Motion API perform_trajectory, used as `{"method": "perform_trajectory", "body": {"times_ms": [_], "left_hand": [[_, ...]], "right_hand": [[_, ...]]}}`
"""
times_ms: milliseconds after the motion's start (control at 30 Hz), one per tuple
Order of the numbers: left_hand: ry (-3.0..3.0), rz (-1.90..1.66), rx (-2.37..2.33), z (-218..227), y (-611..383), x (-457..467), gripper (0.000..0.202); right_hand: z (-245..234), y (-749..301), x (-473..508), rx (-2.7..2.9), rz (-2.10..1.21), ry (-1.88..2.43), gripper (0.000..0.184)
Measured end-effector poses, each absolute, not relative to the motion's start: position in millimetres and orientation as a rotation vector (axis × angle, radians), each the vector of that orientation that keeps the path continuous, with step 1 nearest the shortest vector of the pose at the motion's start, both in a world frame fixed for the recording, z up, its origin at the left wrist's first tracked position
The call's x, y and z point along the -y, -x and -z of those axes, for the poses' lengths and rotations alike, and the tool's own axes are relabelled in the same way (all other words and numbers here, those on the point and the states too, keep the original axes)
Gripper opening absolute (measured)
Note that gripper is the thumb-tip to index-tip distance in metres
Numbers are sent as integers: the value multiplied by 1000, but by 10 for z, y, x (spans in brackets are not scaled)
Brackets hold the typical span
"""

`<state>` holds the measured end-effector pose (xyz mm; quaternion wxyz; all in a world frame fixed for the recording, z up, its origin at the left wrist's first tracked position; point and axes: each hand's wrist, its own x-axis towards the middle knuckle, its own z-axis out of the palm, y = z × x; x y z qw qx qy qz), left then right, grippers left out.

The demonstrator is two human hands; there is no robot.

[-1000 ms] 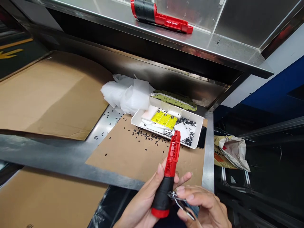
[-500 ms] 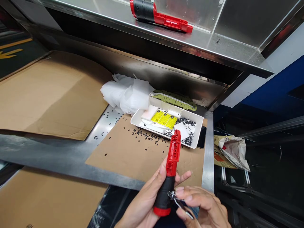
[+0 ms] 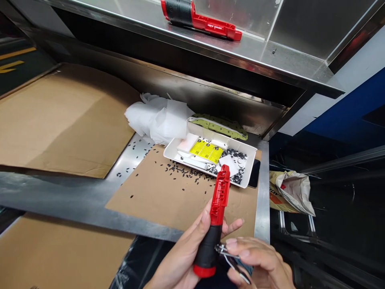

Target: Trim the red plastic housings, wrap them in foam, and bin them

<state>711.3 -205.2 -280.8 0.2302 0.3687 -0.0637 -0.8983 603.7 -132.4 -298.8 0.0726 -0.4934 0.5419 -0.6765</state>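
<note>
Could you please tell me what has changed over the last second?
Very little has changed. The right hand drew its clip slightly right and down, with the clip's tip still at the black grip of the tool. The left hand keeps hold of the tool, which shifted a touch to the right. The tray, the cardboard and the second tool on the shelf stayed put.

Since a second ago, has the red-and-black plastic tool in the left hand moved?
No, hardly: the tip of the red-and-black plastic tool still overlaps the near rim of the white plastic tray, as before.
</note>
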Motion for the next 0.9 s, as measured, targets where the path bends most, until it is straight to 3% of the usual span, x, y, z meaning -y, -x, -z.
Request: {"method": "perform_trajectory", "body": {"times_ms": [267, 667, 800, 900], "left_hand": [[-1014, 2462, 151, 2810, -7106, 2072, 35], [-1045, 2448, 227, 2826, -7102, 2066, 48], [-1073, 2432, 232, 2817, -7097, 2065, 45], [-1069, 2449, 217, 2804, -7090, 2076, 38]], "right_hand": [[3000, -6098, 1382, -1681, 2044, 1543, 10], [2727, -5986, 1508, -1623, 1930, 1746, 9], [2793, -5999, 1476, -1613, 1980, 1682, 9], [2900, -6001, 1365, -1599, 2060, 1391, 9]]}}
